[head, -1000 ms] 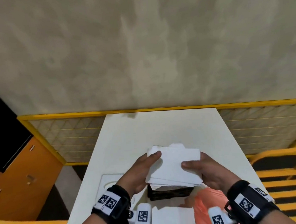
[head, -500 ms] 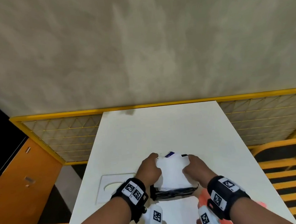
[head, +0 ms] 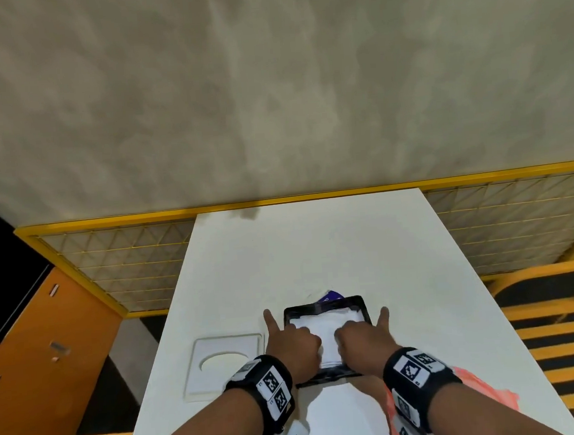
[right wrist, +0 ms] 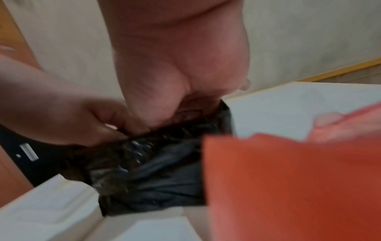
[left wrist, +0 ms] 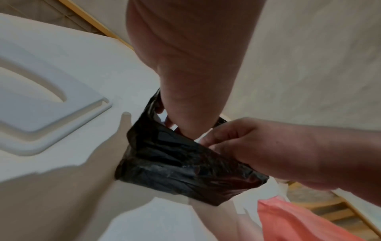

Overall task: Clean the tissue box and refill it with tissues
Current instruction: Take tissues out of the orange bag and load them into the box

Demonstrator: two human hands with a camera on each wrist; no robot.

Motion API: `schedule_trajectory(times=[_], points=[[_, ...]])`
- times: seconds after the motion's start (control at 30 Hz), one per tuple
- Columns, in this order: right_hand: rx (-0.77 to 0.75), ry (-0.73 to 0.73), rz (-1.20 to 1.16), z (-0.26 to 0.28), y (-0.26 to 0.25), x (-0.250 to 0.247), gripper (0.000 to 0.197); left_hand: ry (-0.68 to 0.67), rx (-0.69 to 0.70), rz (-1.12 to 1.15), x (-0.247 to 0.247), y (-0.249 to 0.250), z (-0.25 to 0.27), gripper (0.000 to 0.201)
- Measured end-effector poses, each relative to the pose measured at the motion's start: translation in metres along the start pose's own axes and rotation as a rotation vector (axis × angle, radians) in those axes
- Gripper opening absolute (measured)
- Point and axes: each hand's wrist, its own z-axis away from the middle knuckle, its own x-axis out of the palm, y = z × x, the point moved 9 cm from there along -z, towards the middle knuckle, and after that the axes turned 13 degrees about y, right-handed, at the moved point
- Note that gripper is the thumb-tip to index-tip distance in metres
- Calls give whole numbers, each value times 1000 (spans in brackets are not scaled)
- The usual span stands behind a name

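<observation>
A black tissue box stands open-topped on the white table, with a white tissue stack inside it. My left hand holds the stack's left side and my right hand its right side, with bent fingers reaching down into the box. One finger of each hand stretches along the outside of a box wall. In the left wrist view the left hand and right hand sit at the rim of the box. The right wrist view is blurred and shows the box.
The white box lid with an oval slot lies left of the box. An orange cloth lies at the near right, white sheets at the near edge. A purple wrapper peeks out behind the box. Yellow mesh fencing flanks the table.
Both hands brought the tissue stack down from above the box into it. The stack now sits inside the box walls, and one finger of each hand has spread outside.
</observation>
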Motion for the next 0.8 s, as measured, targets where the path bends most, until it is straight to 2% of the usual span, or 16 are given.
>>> schedule_trajectory(times=[0.03, 0.1, 0.2, 0.27, 0.3, 0.37, 0.43, 0.5, 0.57, 0.6, 0.67, 0.8], points=[[-10, 4, -31, 1, 2, 2, 17, 3, 5, -3, -1, 1, 2, 32], [16, 75, -240, 1, 10, -2, 23, 17, 0, 9, -7, 2, 4, 33], [111, 340, -742, 22, 41, -40, 21, 111, -28, 58, -27, 6, 7, 29], [163, 456, -864, 51, 71, -57, 22, 196, -17, 132, -40, 16, 11, 34], [188, 447, -881, 66, 84, -57, 25, 248, 17, 196, -48, 26, 12, 38], [217, 339, -852, 95, 105, -45, 26, 309, 178, 365, -59, 61, 19, 40], [213, 199, -746, 118, 117, -24, 27, 288, 371, 495, -63, 107, 27, 36], [171, 120, -578, 132, 121, -2, 30, 228, 494, 526, -62, 149, 31, 35], [126, 113, -472, 140, 121, 19, 26, 185, 584, 480, -56, 186, 33, 38], [113, 118, -438, 140, 120, 29, 21, 153, 609, 444, -50, 199, 34, 40], [111, 120, -373, 146, 122, 43, 24, 59, 602, 368, -30, 218, 33, 45], [58, 61, -268, 155, 124, 52, 52, -100, 434, 252, 9, 218, 29, 36]])
